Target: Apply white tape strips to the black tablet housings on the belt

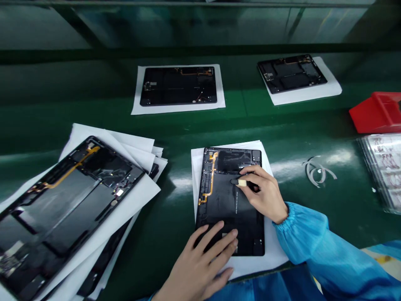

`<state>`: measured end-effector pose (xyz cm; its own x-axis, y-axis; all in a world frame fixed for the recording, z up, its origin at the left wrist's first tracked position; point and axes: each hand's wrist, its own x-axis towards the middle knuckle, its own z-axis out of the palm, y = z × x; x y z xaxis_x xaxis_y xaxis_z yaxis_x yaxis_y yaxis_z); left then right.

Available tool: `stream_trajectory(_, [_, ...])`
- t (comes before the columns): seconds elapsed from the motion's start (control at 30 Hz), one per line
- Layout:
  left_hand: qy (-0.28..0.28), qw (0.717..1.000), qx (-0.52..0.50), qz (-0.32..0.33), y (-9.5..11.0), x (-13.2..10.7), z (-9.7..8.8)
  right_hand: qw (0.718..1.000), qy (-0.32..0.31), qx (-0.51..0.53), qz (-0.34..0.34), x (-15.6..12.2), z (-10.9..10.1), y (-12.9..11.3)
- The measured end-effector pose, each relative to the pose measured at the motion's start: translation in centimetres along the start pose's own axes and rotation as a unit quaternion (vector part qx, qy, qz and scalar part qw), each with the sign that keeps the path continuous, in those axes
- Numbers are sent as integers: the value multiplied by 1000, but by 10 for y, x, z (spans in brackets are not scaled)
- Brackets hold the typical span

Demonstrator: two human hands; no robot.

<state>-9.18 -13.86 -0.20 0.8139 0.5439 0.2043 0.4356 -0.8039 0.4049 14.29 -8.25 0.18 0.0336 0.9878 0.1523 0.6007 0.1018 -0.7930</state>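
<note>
An opened tablet housing (225, 200) lies face up on white paper (241, 263) in front of me. An orange flex cable (212, 175) runs down its left side, and printed white text marks the dark inside. My left hand (203, 259) rests with spread fingers on the housing's lower left part. Above its right half, my right hand (263, 190) pinches a small black-and-cream piece (240, 182); its exact kind I cannot make out. The index finger of that hand is stretched toward the board area near the top right.
To the left, more tablet housings (72, 200) are stacked with paper sheets between them. Two further housings (178, 85) (291, 73) lie on paper at the back. Curled white strips (318, 171), a red bin (376, 115) and clear trays of small parts (384, 167) are at the right.
</note>
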Motion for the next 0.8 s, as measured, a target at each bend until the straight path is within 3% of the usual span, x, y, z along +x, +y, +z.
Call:
stream_trajectory(0.23, [-20, 999, 32, 8, -3, -1, -4, 1000, -7, -5, -14, -2, 1, 2])
stream_trajectory(0.4, [-49, 992, 119, -4, -11, 10, -16, 1000, 14, -4, 0, -1, 0, 2])
stream_trajectory(0.67, [-60, 989, 128, -33, -36, 56, -24, 975, 135, 151, 94, -2, -1, 3])
stream_trajectory(0.8, [-48, 993, 92, -63, -54, 80, -22, 973, 145, 152, 100, -1, -7, -3])
